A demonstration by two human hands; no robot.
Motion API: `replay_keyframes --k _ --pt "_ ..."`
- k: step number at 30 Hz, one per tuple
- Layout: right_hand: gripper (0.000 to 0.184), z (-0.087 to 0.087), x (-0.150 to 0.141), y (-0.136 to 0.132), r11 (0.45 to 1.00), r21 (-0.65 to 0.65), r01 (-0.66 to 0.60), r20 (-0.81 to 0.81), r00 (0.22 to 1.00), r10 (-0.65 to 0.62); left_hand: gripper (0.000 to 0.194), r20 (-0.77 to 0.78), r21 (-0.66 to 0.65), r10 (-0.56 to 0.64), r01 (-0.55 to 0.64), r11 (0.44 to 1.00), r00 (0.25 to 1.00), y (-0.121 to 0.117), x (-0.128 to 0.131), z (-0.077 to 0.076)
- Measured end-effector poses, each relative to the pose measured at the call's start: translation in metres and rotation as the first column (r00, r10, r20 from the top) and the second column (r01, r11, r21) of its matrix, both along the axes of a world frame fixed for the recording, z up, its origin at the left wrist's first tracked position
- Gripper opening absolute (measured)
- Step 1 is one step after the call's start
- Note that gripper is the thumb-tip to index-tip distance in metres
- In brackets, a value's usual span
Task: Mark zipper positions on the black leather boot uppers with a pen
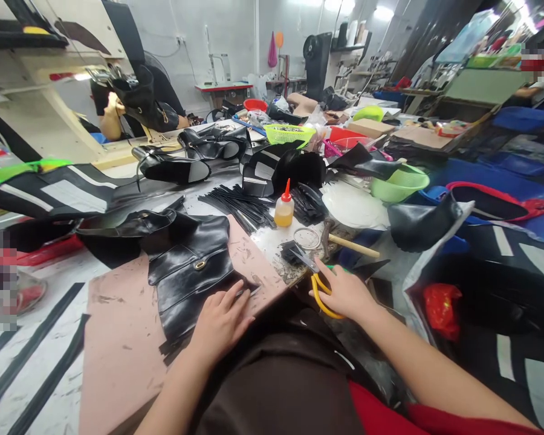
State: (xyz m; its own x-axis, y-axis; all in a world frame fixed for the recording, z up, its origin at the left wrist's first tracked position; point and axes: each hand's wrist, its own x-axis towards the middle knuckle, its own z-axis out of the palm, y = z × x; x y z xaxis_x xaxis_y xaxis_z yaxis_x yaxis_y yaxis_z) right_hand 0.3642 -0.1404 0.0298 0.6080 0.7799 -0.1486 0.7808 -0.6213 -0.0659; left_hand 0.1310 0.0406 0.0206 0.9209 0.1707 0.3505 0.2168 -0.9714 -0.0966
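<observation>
My left hand [223, 317] rests on the lower right edge of a black leather piece [190, 254], fingers stretched out. That piece looks like an unfinished bag, with a gold oval fitting on its flap, and lies on a pink board [118, 338]. A small shiny thing by the left fingertips is too small to name. In my right hand [347, 293] are scissors [321, 297] with yellow handles. Their blades point up and left over small black scraps [292, 251] at the table's edge. A hammer [353, 244] with a wooden handle lies just beyond.
A glue bottle [284, 208] with a red tip stands past the board, beside black strips [238, 205]. White rounded sheets [356, 205] and a green bowl [401, 183] lie further right. An open sack [419, 284] holds black pieces. A co-worker's hand [113, 115] is at a sewing machine [54, 103].
</observation>
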Motion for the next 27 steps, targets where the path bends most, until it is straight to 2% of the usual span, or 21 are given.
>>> replay_keyframes --k 3,6,9,12,15,17,18,19,20,21,22,23,24,25,27 --pt "0.061 0.005 0.013 -0.005 0.991 0.084 0.106 -0.171 0.981 -0.091 0.040 0.001 0.001 0.001 -0.001 1.000 1.000 0.000 0.001 0.000" --pt "0.049 0.016 0.043 0.013 0.981 0.088 0.171 -0.084 0.983 -0.164 0.043 -0.021 -0.017 -0.006 0.005 1.000 1.000 0.000 0.001 -0.001" --pt "0.040 0.025 0.075 0.048 0.995 0.033 0.095 0.056 0.994 -0.097 0.042 -0.017 -0.027 -0.001 0.001 1.000 1.000 0.000 0.001 -0.001" --pt "0.036 0.030 0.094 0.081 1.000 0.022 -0.006 0.090 0.996 0.004 0.040 -0.019 -0.044 -0.001 0.000 0.999 1.000 -0.001 0.000 0.002" --pt "0.030 0.036 0.087 0.098 0.997 0.007 -0.083 0.103 0.991 0.082 0.039 -0.047 -0.098 -0.003 -0.001 0.995 0.999 -0.003 -0.001 0.005" --pt "0.024 0.037 0.066 0.100 0.990 0.027 -0.135 0.118 0.984 0.131 0.036 -0.060 -0.158 0.016 -0.025 0.987 0.998 -0.005 -0.001 0.007" --pt "0.023 0.036 0.052 0.100 0.975 0.067 -0.213 0.118 0.972 0.205 0.035 -0.061 -0.189 0.033 -0.044 0.981 0.998 -0.005 -0.001 0.009" --pt "0.022 0.033 0.036 0.099 0.939 0.119 -0.322 0.111 0.944 0.310 0.033 -0.058 -0.216 0.055 -0.066 0.974 0.997 -0.006 0.000 0.009" --pt "0.018 0.029 0.019 0.098 0.825 0.225 -0.519 0.103 0.854 0.509 0.032 -0.053 -0.238 0.074 -0.085 0.967 0.996 -0.006 0.001 0.010" --pt "0.015 0.024 0.003 0.098 0.641 0.328 -0.694 0.110 0.702 0.703 0.031 -0.042 -0.255 0.089 -0.096 0.962 0.995 -0.006 0.002 0.011" --pt "0.013 0.017 -0.011 0.099 0.458 0.396 -0.796 0.149 0.548 0.823 0.030 -0.027 -0.266 0.097 -0.101 0.959 0.995 -0.006 0.003 0.011" --pt "0.010 0.010 -0.022 0.101 0.310 0.441 -0.842 0.202 0.429 0.880 0.029 -0.009 -0.271 0.100 -0.099 0.957 0.995 -0.005 0.005 0.012" --pt "0.009 0.003 -0.031 0.104 0.211 0.467 -0.859 0.247 0.356 0.901 0.027 0.009 -0.270 0.102 -0.096 0.958 0.995 -0.005 0.006 0.012" --pt "0.009 -0.004 -0.036 0.107 0.167 0.487 -0.857 0.280 0.335 0.900 0.025 0.027 -0.265 0.103 -0.092 0.960 0.994 -0.005 0.008 0.012" --pt "0.011 -0.013 -0.041 0.113 0.164 0.546 -0.822 0.297 0.373 0.879 0.019 0.058 -0.242 0.108 -0.091 0.966 0.992 -0.006 0.012 0.011"
